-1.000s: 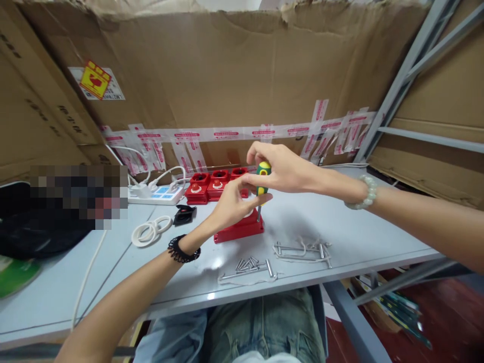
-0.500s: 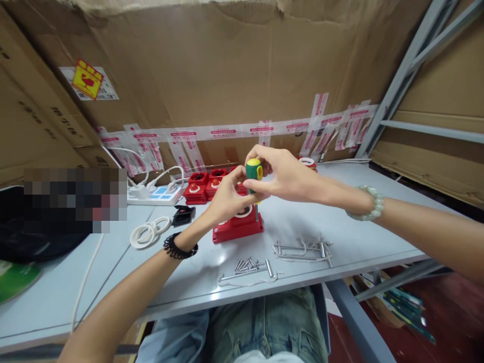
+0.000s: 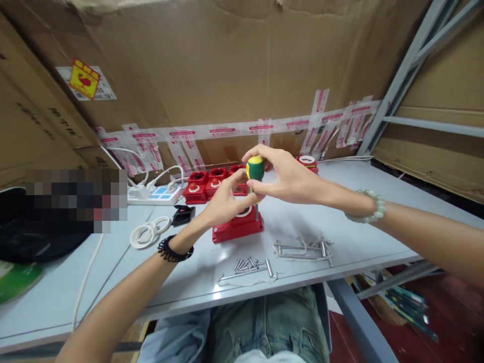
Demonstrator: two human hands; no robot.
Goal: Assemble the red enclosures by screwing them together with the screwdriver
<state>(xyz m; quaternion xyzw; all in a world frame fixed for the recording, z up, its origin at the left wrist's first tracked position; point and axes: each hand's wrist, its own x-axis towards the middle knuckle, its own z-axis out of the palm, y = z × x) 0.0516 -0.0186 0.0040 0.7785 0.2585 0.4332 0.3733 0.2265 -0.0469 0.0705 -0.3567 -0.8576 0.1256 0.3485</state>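
Observation:
A screwdriver (image 3: 256,170) with a green and yellow handle stands upright, its metal shaft reaching down to the right end of a red box-shaped housing (image 3: 237,230). My right hand (image 3: 288,175) is closed round the handle, fingers and thumb on opposite sides. From the left, my left hand (image 3: 226,200) is closed at the lower part of the same screwdriver, thumb and fingers curled about it; its exact contact is partly hidden. A white ring on top of the housing is partly covered by my left hand. The tip meets the housing near its right-hand corner.
Several red housings (image 3: 197,178) line the back, by a white power strip (image 3: 166,195). White rings (image 3: 145,235) and a black part (image 3: 183,215) lie left. Loose screws (image 3: 247,263) and metal T-shaped rods with string (image 3: 302,249) lie near the front edge.
The screwdriver handle has turned, with its yellow patch now on the left side instead of the right. My right-hand fingers have shifted slightly around it; the housing stays in place.

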